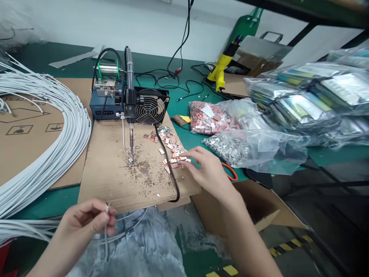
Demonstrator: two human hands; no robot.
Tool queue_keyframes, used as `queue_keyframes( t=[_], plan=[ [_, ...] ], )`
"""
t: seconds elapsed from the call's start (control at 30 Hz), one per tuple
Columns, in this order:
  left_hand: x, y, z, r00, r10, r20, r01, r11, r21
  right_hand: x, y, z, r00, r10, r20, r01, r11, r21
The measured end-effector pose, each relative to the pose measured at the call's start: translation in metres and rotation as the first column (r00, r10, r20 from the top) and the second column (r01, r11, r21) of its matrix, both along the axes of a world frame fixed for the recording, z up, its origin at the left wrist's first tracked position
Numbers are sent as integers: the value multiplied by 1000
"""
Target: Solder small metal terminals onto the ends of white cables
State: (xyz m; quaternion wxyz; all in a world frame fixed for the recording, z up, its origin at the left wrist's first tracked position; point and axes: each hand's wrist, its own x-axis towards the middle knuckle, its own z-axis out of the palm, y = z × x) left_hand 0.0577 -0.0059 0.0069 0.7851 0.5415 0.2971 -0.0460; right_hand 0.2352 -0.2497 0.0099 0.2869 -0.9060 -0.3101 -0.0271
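My left hand (89, 221) pinches a grey cable (106, 234) near its end, where short stripped wires stick up above the fingertips. It is low on the left, in front of the cardboard sheet (103, 181). At the sheet's right side, my right hand (209, 169) reaches over a loose pile of small orange-and-metal USB connectors (170, 146). Thumb and index finger are apart, with connectors showing between the tips; whether they touch one cannot be told. Between the hands and the fan, a soldering iron (131, 134) is clamped upright, tip down, over dark residue.
A blue soldering station (105, 104) with a solder spool (108, 69) stands beside a black fan (150, 109). A large coil of grey cables (72, 127) lies left. Bags of red connectors (207, 119) and metal shells (230, 148) lie right. A black cord (170, 169) crosses the sheet.
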Motion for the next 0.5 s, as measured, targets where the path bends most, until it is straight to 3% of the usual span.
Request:
queue_keyframes(
  t=[0.1,0.2,0.37,0.5],
  plan=[
    [10,14,-1,970,-241,-6,241,967,84,20,-4,2,995,99,13,-92,956,-278],
    [21,17,4,928,-373,14,371,926,76,29,0,1,984,170,-48,-176,923,-343],
    [39,14,17,933,-359,36,360,933,-19,32,-1,7,960,251,-127,-279,910,-306],
    [49,16,17,933,-357,-44,357,934,-27,24,-3,18,935,280,-216,-306,947,-95]
  ],
)
